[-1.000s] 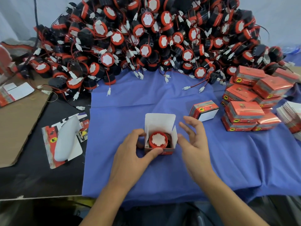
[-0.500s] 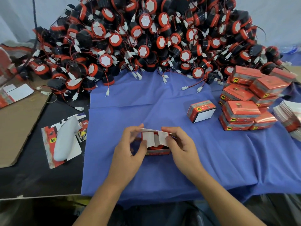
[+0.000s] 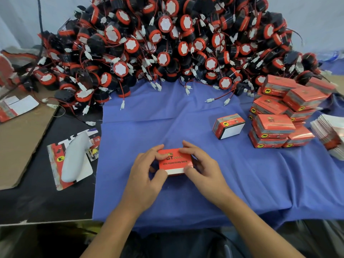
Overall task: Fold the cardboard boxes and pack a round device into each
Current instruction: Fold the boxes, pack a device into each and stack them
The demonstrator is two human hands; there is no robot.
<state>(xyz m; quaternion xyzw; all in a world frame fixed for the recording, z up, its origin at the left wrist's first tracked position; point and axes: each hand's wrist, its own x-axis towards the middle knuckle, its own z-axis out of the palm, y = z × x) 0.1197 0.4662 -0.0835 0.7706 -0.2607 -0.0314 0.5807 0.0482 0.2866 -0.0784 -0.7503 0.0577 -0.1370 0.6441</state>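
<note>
Hands on red box (image 3: 175, 162) — left hand (image 3: 147, 171) pinching it, right hand (image 3: 202, 167) gripping it, blue cloth (image 3: 167, 120) beneath

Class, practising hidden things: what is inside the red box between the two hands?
Nothing inside shows: the red lid of the box is down, covering the contents. The left hand and right hand hold its ends.

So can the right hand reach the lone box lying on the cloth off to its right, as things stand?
Probably yes. The lone box lies ahead and right of the right hand, with only bare blue cloth between. It must first release the box being closed, which the left hand also grips.
</note>
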